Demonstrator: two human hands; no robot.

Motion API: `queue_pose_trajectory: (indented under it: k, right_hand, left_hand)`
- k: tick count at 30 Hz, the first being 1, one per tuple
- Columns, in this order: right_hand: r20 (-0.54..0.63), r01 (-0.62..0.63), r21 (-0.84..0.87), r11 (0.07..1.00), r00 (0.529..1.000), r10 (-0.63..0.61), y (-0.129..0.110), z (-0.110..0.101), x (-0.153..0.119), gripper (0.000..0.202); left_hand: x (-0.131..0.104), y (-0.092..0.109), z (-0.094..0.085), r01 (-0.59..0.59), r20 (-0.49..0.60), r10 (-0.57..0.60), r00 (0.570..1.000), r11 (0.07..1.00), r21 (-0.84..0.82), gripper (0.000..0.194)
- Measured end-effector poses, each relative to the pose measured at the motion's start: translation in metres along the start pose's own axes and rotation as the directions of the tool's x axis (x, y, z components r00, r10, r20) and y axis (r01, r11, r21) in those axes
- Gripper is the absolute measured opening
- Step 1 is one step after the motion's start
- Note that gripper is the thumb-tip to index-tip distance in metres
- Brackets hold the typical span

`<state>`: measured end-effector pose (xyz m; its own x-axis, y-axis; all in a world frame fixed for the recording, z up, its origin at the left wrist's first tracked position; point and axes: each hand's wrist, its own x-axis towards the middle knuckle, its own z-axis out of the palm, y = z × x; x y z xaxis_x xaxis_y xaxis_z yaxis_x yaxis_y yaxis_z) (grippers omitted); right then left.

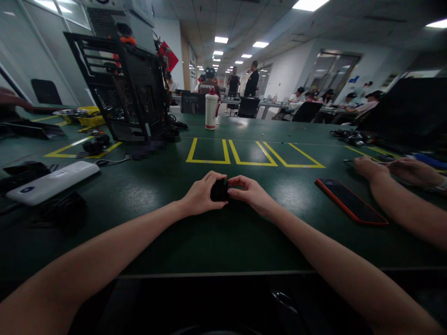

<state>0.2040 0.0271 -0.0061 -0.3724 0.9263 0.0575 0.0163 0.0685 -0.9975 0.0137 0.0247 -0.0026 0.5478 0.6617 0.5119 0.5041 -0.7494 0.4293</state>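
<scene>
Spreading beneath and beyond both hands, as it does on every side, the green counter (244, 242) is the largest thing around them. Next in size comes an open black computer case (122, 88), upright beyond the left hand (199, 195) and off to its left. Yellow tape outlines (209, 162) lie on the surface just beyond the hands. To the right of the right hand (254, 195), a co-worker's hands (370, 168) reach in with a thin tool. A long white device (56, 182) lies well left of the left hand; a white bottle (210, 111) stands straight beyond the pair, and a red-edged phone (352, 201) lies flat to the right.

Smallest is the black object (218, 190), held between the hands. The left thumb and fingers curve around its left side, while the right thumb and fingertips pinch at its right edge. Whether it also rests on the surface is hard to tell. As for progress, it is in hand and not set down; its dark details are too small to show what has been done to it or what is left.
</scene>
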Motion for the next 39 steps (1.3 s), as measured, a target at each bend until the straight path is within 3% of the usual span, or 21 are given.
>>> queue_pose_trajectory:
  k: [7, 15, 20, 26, 33, 39]
  right_hand:
    - [0.06, -0.002, -0.011, 1.0, 0.998, 0.003, -0.001, 0.005, -0.001, 0.032]
    - [0.054, 0.022, -0.051, 0.998, 0.998, -0.02, -0.001, 0.001, 0.003, 0.04]
    - [0.107, 0.027, -0.214, 0.977, 0.994, -0.004, -0.006, -0.001, 0.0, 0.046]
    - [0.142, 0.106, -0.478, 0.872, 0.989, -0.043, -0.009, -0.01, -0.004, 0.045]
    - [0.15, 0.166, -0.592, 0.789, 0.984, -0.094, -0.002, -0.016, -0.002, 0.039]
    - [0.082, 0.152, -0.583, 0.798, 0.988, -0.129, 0.0, -0.009, -0.004, 0.041]
  left_hand:
    - [0.001, -0.001, 0.001, 0.006, -0.007, -0.006, 1.0, 1.0, 0.004, 0.056]
    - [0.002, -0.001, 0.0, 0.029, 0.001, -0.029, 1.0, 1.0, -0.003, 0.057]
    - [0.003, -0.005, -0.001, 0.099, 0.002, -0.099, 0.995, 0.994, -0.042, 0.057]
    - [0.005, -0.023, 0.0, 0.228, 0.029, -0.226, 0.974, 0.966, -0.123, 0.069]
    - [0.006, -0.026, -0.003, 0.2, 0.116, -0.196, 0.974, 0.979, -0.031, 0.038]
    - [0.005, -0.02, -0.004, 0.205, 0.105, -0.201, 0.974, 0.978, -0.025, 0.041]
